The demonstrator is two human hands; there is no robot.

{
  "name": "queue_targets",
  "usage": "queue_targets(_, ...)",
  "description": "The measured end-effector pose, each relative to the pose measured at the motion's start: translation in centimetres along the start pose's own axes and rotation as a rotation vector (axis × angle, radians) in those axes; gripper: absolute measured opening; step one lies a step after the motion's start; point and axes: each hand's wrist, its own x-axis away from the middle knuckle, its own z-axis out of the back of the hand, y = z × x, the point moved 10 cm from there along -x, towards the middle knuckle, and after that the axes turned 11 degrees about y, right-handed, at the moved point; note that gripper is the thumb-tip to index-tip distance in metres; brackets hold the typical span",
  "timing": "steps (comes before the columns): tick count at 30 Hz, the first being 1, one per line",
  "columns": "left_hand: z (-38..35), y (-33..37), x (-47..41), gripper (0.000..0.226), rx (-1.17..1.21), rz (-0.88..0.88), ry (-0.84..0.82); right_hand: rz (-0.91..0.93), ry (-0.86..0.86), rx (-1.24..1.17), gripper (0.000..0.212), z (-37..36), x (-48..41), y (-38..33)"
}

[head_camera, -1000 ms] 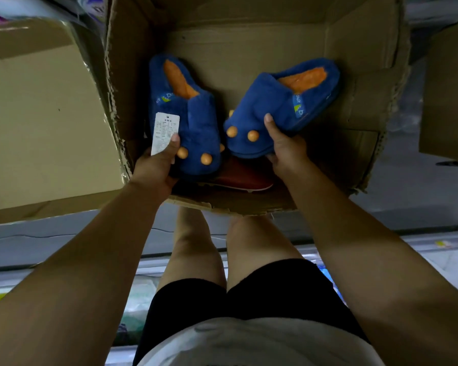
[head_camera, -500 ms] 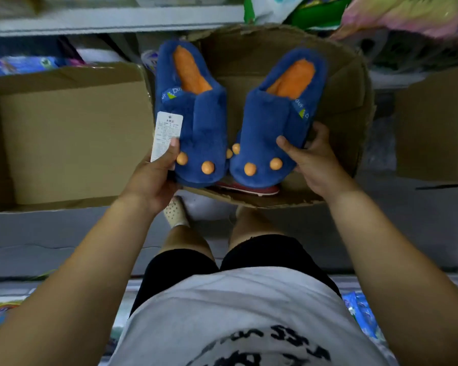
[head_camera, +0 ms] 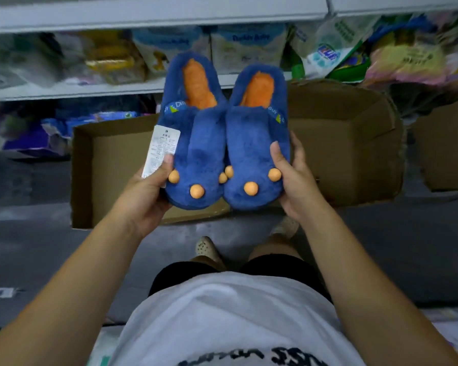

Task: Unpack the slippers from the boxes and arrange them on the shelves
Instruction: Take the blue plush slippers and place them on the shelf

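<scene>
Two fluffy blue slippers with orange linings and orange pompom toes are held side by side in front of me, toes toward me. My left hand (head_camera: 146, 191) grips the left slipper (head_camera: 193, 143) at its toe, thumb over a white paper tag (head_camera: 161, 151). My right hand (head_camera: 294, 180) grips the right slipper (head_camera: 257, 146) at its toe edge. Below them lie two open cardboard boxes, one at the left (head_camera: 111, 165) and one at the right (head_camera: 347, 143). The shelves (head_camera: 90, 91) run behind.
The shelves hold blurred packaged goods (head_camera: 111, 56). Another cardboard box (head_camera: 444, 149) stands at the far right. Grey floor (head_camera: 394, 247) lies under me, with my feet in pale perforated shoes (head_camera: 208, 249) near the boxes.
Both hands have lifted the pair of slippers up and out of the box and brought them together. My view has risen toward the shelves.
</scene>
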Motion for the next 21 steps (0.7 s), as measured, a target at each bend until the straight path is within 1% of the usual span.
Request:
queue_targets(3,4.3,1.6,1.2,0.048,0.008,-0.018,0.015,-0.009,-0.042,-0.015,0.085,-3.4,2.9,0.7)
queue_targets(8,7.9,3.1,2.1,0.045,0.090,-0.034,0.031,0.016,-0.168,0.046,0.089,-7.6,5.3,-0.6)
queue_targets(10,9.0,3.7,2.2,0.044,0.125,-0.052,0.056,0.023,-0.221,0.075,0.097,-9.2,5.5,-1.4)
queue_targets(14,11.2,4.8,2.1,0.051,0.168,-0.092,0.080,0.029,-0.336,0.148,0.111,-12.6,5.4,-1.9)
queue_targets(18,14.3,4.6,1.5,0.055,0.201,-0.073,0.106,-0.003,-0.399,0.213,0.139,-15.7,5.8,-0.5)
queue_targets(21,17.2,4.7,0.9,0.052,0.233,-0.050,0.130,0.005,-0.408,0.242,0.141,-18.1,6.4,0.8)
